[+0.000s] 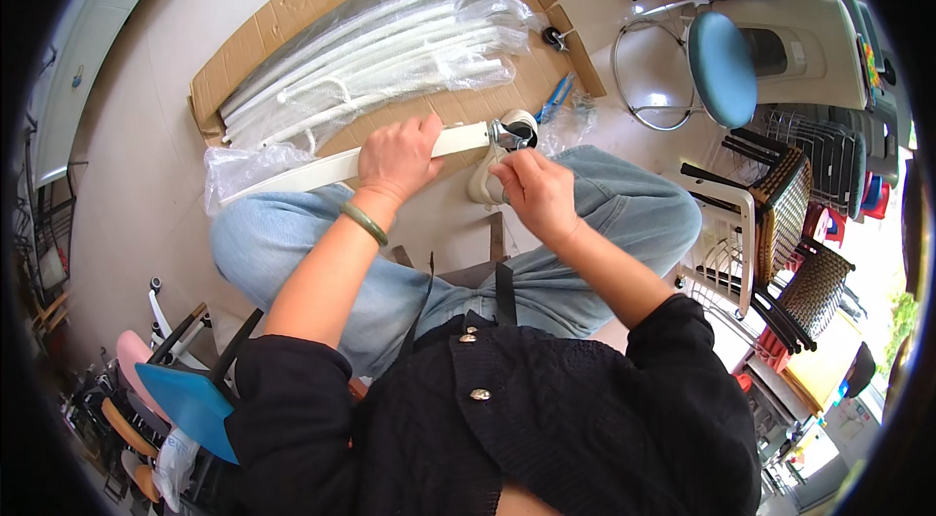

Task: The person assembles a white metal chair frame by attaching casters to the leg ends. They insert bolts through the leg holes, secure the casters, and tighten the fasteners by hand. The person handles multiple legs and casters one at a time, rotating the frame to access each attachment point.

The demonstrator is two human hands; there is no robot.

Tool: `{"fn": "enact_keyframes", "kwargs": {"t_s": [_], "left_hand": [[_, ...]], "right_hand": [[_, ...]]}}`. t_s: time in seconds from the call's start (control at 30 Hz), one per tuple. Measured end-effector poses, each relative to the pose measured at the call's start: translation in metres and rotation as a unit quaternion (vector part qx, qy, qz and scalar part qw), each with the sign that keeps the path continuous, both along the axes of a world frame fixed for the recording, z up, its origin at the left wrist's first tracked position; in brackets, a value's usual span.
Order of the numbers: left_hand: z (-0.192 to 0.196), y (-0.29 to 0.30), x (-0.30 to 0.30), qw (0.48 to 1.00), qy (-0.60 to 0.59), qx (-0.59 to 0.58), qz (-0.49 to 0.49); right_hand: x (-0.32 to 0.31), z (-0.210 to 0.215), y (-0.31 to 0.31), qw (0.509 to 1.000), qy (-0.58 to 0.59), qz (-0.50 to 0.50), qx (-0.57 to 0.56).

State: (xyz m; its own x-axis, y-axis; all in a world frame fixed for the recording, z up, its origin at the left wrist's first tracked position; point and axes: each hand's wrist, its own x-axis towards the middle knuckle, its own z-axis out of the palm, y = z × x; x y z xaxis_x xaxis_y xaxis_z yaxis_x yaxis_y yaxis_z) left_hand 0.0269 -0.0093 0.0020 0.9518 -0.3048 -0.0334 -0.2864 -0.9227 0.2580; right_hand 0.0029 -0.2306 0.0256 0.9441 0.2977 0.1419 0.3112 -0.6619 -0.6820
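Gripping: left hand [395,160] closed round white chair leg [322,168].
Right hand [534,189]: fingertips pinched, seemingly on caster wheel [514,134].
Behind: cardboard sheet [292,9], bagged white tubes [390,48].

White leg [322,168] partly under hand [395,160]

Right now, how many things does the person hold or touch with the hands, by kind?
White leg bar, held by left hand: 1
Caster wheel, by right hand: 1
Total: 2
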Motion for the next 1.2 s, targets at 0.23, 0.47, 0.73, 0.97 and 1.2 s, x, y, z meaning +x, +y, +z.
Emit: {"fn": "enact_keyframes", "kwargs": {"t_s": [0.23,0.47,0.73,0.97,1.2], "left_hand": [[0.006,-0.002,-0.001,1.000,0.012,0.001,0.004],[0.002,-0.001,-0.002,1.000,-0.011,0.000,0.001],[-0.004,0.001,-0.002,1.000,-0.014,0.009,0.002],[0.000,-0.001,0.001,1.000,-0.011,0.008,-0.009],[0.002,-0.002,-0.002,1.000,-0.001,0.020,0.000]], "right_hand": [[0.109,-0.001,0.007,0.988,0.105,0.103,0.048],[0.141,-0.071,-0.011,0.793,0.549,0.116,0.237],[0.021,-0.089,-0.031,0.672,0.610,-0.013,0.421],[-0.021,-0.010,0.006,0.872,0.400,-0.126,0.253],[0.059,0.017,0.013,0.994,-0.091,-0.051,0.037]]}}
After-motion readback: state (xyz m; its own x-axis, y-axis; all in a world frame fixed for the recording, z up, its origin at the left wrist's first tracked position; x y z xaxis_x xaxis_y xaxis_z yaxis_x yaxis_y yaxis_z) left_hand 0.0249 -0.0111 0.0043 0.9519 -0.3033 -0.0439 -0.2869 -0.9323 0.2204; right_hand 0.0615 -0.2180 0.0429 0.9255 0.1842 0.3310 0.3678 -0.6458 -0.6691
